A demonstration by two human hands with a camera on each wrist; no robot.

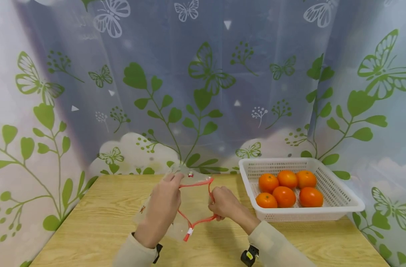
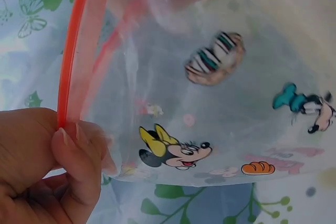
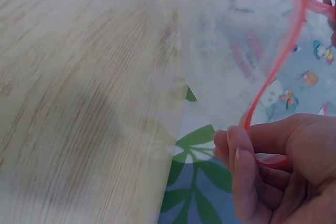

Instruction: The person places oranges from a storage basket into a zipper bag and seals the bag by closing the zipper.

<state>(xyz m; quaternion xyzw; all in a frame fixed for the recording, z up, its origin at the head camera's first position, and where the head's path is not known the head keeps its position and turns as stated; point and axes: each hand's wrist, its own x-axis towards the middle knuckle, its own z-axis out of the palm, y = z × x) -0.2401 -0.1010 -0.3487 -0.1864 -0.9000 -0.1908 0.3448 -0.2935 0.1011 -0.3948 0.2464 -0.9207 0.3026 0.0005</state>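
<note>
Head: left hand (image 1: 163, 207) and right hand (image 1: 225, 202) hold a clear bag (image 1: 177, 227) open above the table (image 1: 96, 215), left of a basket (image 1: 306, 214) with 6 orange fruits (image 1: 284, 197). Left wrist: fingers (image 2: 81, 169) pinch its red rim (image 2: 75, 45). Right wrist: fingertips (image 3: 241, 156) pinch it too.

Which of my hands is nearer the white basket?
Right. The right hand is left of the white basket; the left hand is farther left, across the opening of the plastic bag.

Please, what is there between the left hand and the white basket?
In the head view, the open, red-edged mouth of the clear bag and then the right hand lie between the left hand and the white basket.
</note>
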